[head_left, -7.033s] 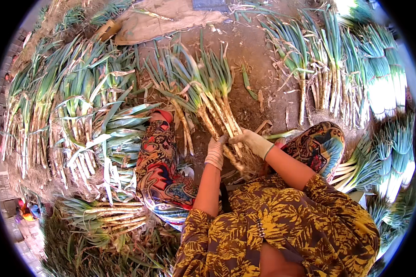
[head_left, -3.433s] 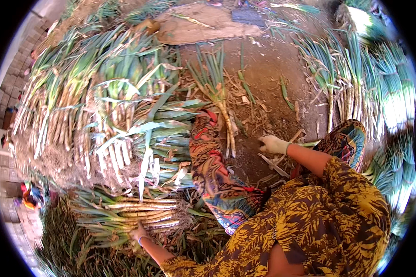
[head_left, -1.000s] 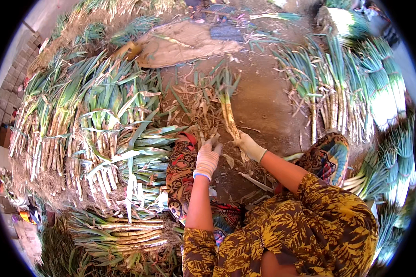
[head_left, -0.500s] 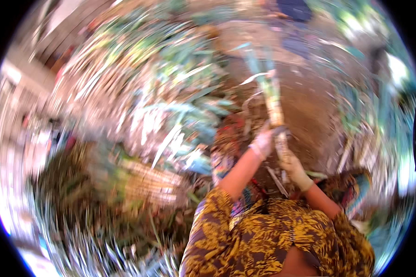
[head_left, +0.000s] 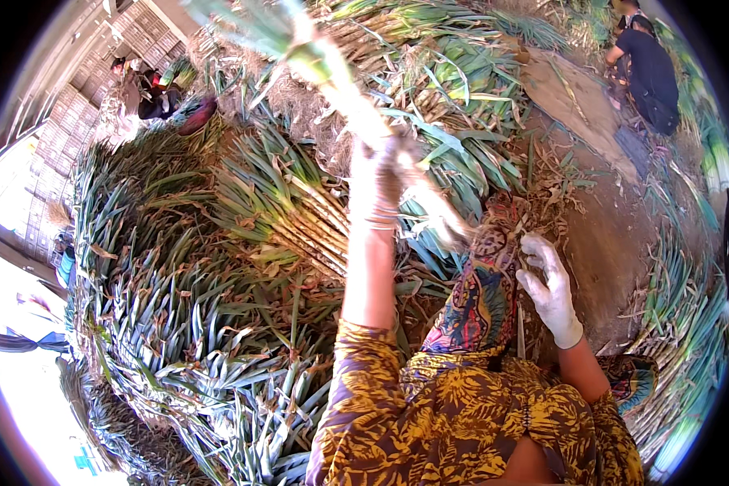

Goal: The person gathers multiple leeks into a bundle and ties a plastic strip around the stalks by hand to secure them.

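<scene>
My left hand [head_left: 374, 182], blurred by motion, is closed around a long pale leek [head_left: 348, 93]. Its green leaves point up and away to the left; the root end slants down to the right, over my patterned trouser leg [head_left: 474, 312]. My right hand [head_left: 549, 290], in a whitish glove, is apart from the leek at the right of my knee. Its fingers are bent but spread, and I see nothing in them. Beyond my left forearm lies a row of peeled-looking leeks [head_left: 304, 219] with their leaves to the upper left.
Heaped leeks with green leaves [head_left: 186, 324] cover the left side. Another pile with shaggy roots [head_left: 259, 89] lies ahead. More leeks [head_left: 672, 324] line the right edge. Brown ground [head_left: 599, 251] with leaf scraps shows at right. A person in dark clothes [head_left: 652, 77] crouches at far right; another [head_left: 150, 93] is far left.
My left hand has carried the leek up and to the left. My right hand, earlier on the leek's lower end, has let go and opened. The view has turned left.
</scene>
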Demonstrator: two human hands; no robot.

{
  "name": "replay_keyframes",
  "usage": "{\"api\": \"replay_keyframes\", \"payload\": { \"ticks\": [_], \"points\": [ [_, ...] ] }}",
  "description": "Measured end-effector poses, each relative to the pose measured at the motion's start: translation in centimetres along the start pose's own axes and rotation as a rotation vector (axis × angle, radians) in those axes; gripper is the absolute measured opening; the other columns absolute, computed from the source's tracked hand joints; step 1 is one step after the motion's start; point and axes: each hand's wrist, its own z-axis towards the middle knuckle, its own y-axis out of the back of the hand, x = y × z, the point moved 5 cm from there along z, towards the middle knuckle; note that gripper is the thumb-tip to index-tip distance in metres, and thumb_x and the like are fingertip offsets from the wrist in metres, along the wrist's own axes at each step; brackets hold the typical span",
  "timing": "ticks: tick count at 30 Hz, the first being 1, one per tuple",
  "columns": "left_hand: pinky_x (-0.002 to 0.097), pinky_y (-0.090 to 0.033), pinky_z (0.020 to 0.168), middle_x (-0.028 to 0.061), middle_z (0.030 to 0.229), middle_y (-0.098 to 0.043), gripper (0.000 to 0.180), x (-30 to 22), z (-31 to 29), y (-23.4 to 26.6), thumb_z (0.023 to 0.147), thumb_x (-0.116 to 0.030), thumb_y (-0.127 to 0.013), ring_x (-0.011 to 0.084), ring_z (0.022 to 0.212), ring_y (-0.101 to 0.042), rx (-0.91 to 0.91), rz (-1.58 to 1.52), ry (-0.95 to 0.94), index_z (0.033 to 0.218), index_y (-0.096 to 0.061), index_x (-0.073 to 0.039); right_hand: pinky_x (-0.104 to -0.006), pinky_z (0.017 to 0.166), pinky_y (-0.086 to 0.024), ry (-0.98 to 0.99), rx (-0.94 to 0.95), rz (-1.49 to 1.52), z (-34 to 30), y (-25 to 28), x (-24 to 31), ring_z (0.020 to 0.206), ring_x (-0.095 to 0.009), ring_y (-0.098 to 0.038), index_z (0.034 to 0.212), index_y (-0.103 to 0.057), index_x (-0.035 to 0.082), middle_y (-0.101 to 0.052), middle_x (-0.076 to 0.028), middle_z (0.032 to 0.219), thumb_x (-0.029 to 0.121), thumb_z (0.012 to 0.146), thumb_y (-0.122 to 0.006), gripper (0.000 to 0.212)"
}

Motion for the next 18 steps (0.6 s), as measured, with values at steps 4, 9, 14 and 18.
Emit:
{"api": "replay_keyframes", "payload": {
  "ticks": [4, 9, 14, 18],
  "points": [
    [0.0328, -0.058, 0.07, 0.0102, 0.092, -0.065, 0.032, -1.2, 2.6, 15.1, 0.086, -0.015, -0.072, 0.0206, 0.078, -0.064, -0.201, 0.045, -0.08, 0.11, -0.053, -0.006, -0.0294, 0.093, -0.044, -0.093, 0.069, 0.0, -0.5, -1.8, -1.4, 0.11, -0.017, -0.054, 0.125, -0.053, 0.002, -0.055, -0.009, 0.124, 0.002, 0.087, -0.063, 0.039],
    [0.0434, -0.053, 0.085, 0.0095, 0.095, -0.065, 0.026, 6.2, 0.2, 38.2, 0.092, -0.008, -0.061, 0.0253, 0.09, -0.064, -0.744, 0.17, 0.192, 0.115, -0.05, -0.008, -0.0295, 0.091, -0.047, -0.276, 0.044, 0.029, -2.8, -2.1, -4.3, 0.102, -0.017, -0.058, 0.12, -0.056, -0.003, -0.057, -0.009, 0.116, 0.005, 0.089, -0.059, 0.032],
    [0.0393, -0.046, 0.051, 0.012, 0.083, -0.06, 0.033, 8.9, -2.6, 47.3, 0.096, -0.006, -0.053, 0.0232, 0.062, -0.058, -0.853, 0.047, 0.251, 0.126, -0.039, -0.008, -0.0293, 0.092, -0.045, -0.438, -0.004, -0.026, -4.7, -0.4, -5.8, 0.103, -0.015, -0.056, 0.121, -0.054, -0.003, -0.058, -0.008, 0.113, 0.007, 0.09, -0.055, 0.033],
    [0.0424, -0.052, 0.067, 0.0219, 0.107, -0.061, 0.087, 5.2, -0.4, 47.0, 0.091, -0.014, -0.064, 0.0286, 0.083, -0.063, -0.885, 0.57, 0.342, 0.155, -0.005, -0.015, -0.0314, 0.086, -0.048, -0.43, -0.017, -0.208, -5.7, 0.2, -7.2, 0.096, -0.021, -0.062, 0.117, -0.057, -0.003, -0.062, -0.013, 0.106, 0.006, 0.088, -0.057, 0.03]
  ]
}}
